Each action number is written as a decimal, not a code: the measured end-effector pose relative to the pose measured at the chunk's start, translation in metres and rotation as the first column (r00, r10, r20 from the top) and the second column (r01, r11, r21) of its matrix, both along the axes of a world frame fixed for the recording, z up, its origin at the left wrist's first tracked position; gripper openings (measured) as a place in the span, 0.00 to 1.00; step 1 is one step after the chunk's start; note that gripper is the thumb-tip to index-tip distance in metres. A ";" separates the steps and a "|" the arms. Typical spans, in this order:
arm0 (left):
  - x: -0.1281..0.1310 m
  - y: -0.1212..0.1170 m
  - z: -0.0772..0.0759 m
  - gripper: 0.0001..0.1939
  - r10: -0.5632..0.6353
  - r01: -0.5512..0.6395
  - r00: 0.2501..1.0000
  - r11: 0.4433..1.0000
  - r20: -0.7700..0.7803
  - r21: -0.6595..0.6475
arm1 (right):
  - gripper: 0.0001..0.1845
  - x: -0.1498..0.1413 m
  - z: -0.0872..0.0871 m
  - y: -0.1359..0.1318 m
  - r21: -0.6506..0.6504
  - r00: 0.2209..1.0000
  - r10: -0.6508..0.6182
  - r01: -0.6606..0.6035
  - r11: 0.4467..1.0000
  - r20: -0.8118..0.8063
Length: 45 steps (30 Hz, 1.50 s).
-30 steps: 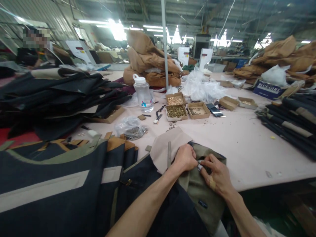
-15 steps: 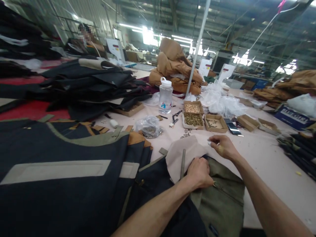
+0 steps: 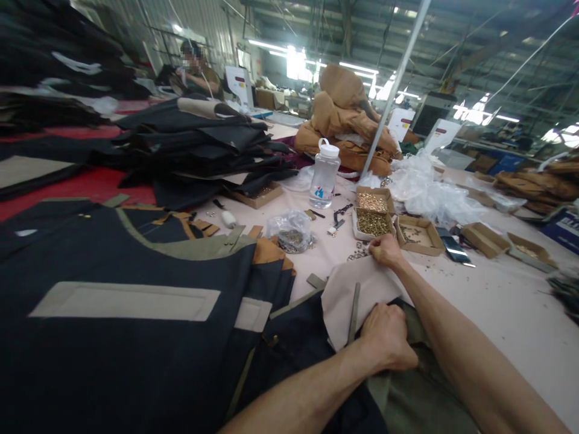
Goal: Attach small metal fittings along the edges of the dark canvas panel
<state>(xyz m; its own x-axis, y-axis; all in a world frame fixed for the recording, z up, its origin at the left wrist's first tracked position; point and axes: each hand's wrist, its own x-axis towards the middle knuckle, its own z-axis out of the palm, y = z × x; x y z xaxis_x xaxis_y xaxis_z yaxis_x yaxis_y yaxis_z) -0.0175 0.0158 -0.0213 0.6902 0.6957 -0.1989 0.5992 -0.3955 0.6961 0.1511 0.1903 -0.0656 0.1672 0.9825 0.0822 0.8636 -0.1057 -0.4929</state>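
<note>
My left hand (image 3: 386, 340) rests closed on a dark navy and olive garment (image 3: 407, 398) at the table's near edge, pressing its fabric beside a beige flap (image 3: 348, 289). My right hand (image 3: 384, 249) reaches forward over the pink table (image 3: 497, 301), fingers curled down at a scatter of small metal pieces (image 3: 357, 253) just in front of a cardboard box of brass rivets (image 3: 373, 223). What the right fingers hold, if anything, is hidden.
Stacked dark garments (image 3: 194, 150) fill the left side. A clear water bottle (image 3: 324, 175), a plastic bag of hardware (image 3: 292, 232), several small cardboard boxes (image 3: 418, 235), a phone (image 3: 452, 247) and tan jackets (image 3: 348, 120) lie beyond. A person sits far back left.
My right hand left the garment and moved forward to the loose metal pieces near the rivet boxes. The left hand stayed on the fabric. The view swung leftward.
</note>
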 end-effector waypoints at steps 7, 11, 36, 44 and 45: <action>0.001 -0.001 0.001 0.12 0.004 -0.004 1.000 1.000 0.001 0.002 | 0.10 -0.004 -0.002 0.007 -0.042 0.996 -0.092 0.093 0.995 0.013; 0.000 -0.001 0.006 0.13 0.002 -0.002 1.000 1.000 -0.020 -0.009 | 0.08 -0.008 0.001 0.010 -0.067 0.995 -0.096 0.097 0.993 0.019; 0.009 0.005 0.001 0.08 -0.028 0.020 0.989 0.998 0.146 0.056 | 0.08 0.013 0.103 -0.157 0.131 0.991 0.069 -0.084 0.988 0.112; 0.012 0.009 0.001 0.08 -0.057 0.056 0.984 0.998 0.167 0.012 | 0.05 0.007 0.035 -0.306 0.027 0.991 0.116 -0.118 0.993 0.062; 0.012 0.010 0.000 0.08 -0.054 0.052 0.984 0.999 0.170 0.014 | 0.04 0.005 0.029 -0.306 0.025 0.984 0.142 -0.146 0.989 0.110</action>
<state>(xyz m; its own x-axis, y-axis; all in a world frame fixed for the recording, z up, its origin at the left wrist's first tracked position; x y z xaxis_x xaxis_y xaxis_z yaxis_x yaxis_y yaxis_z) -0.0052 0.0257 -0.0213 0.7493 0.6587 -0.0688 0.4501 -0.4304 0.7824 0.1565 -0.1156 -0.0368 0.0124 0.9921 0.1245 0.9170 0.0384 -0.3971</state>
